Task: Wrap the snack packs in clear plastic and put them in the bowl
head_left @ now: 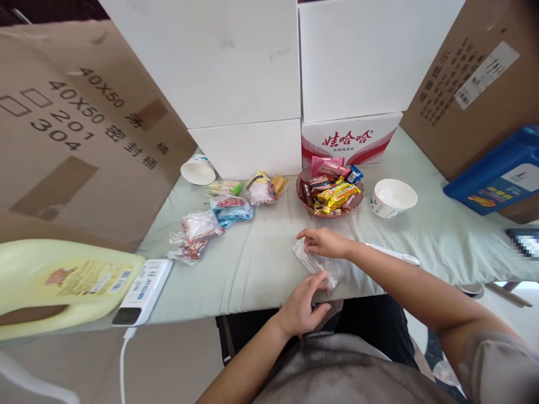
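Observation:
A crumpled clear plastic bag (pixel 315 264) lies near the front edge of the cloth-covered table. My right hand (pixel 326 242) is over its far end, with bent fingers that appear to pinch the plastic. At the bag's near end is my left hand (pixel 304 306), its thumb spread away from the fingers and its fingertips against the plastic. Just beyond my right hand sits a reddish scalloped bowl (pixel 305 205) heaped with wrapped snack bars (pixel 337 196). To the left lie several filled clear bags of wrapped snacks (pixel 231 210).
A white paper bowl (pixel 385 207) stands right of the snacks, a tipped paper cup (pixel 197 170) at the back left. White boxes (pixel 248 148) and cardboard cartons (pixel 84 112) wall the table. A yellow jug (pixel 84 252), white power bank (pixel 145 292) and blue jug (pixel 497 174) flank it.

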Demonstrator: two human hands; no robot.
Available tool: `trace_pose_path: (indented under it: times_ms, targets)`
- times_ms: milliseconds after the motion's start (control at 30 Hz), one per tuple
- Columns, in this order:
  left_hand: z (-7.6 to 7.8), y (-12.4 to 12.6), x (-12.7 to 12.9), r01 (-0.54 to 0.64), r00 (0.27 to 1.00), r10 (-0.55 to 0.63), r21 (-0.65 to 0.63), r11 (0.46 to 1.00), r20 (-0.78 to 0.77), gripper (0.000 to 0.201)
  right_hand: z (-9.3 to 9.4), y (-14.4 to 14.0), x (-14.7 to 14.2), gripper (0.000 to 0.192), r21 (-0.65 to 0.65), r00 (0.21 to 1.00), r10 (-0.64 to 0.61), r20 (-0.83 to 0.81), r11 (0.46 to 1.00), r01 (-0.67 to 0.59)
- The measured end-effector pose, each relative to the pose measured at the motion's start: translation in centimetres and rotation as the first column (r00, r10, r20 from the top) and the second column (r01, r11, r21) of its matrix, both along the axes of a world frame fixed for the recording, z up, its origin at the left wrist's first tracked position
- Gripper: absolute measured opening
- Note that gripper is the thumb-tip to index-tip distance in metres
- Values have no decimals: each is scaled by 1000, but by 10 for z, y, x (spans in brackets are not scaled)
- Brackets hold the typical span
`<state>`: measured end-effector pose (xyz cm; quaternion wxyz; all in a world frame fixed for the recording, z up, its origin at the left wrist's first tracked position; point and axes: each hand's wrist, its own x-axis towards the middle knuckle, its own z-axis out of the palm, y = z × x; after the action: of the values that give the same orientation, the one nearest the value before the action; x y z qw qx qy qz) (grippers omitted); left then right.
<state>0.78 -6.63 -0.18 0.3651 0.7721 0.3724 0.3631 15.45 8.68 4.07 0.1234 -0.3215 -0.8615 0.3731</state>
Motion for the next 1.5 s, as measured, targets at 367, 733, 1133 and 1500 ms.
trace_pose_path:
  times_ms: [367, 733, 1133, 1500]
  targets:
    - [10, 2, 5, -37, 985, 53, 102, 994, -161, 34, -33, -21, -21, 27, 357, 980, -146, 134, 930, 90]
    - [7, 44, -17, -249, 833, 386, 355, 901, -396, 16, -38, -22, -20, 25, 501, 962, -196, 189, 862, 77]
    - [2, 42, -20, -228, 844, 353, 325, 918, -404, 18, -42, -115, 42, 81, 643, 974, -21, 227, 754, -134]
    - [7, 40, -17, -122, 826, 273, 317, 940, -492, 20, -25, -129, 69, 20, 522, 992, -112, -67, 843, 130]
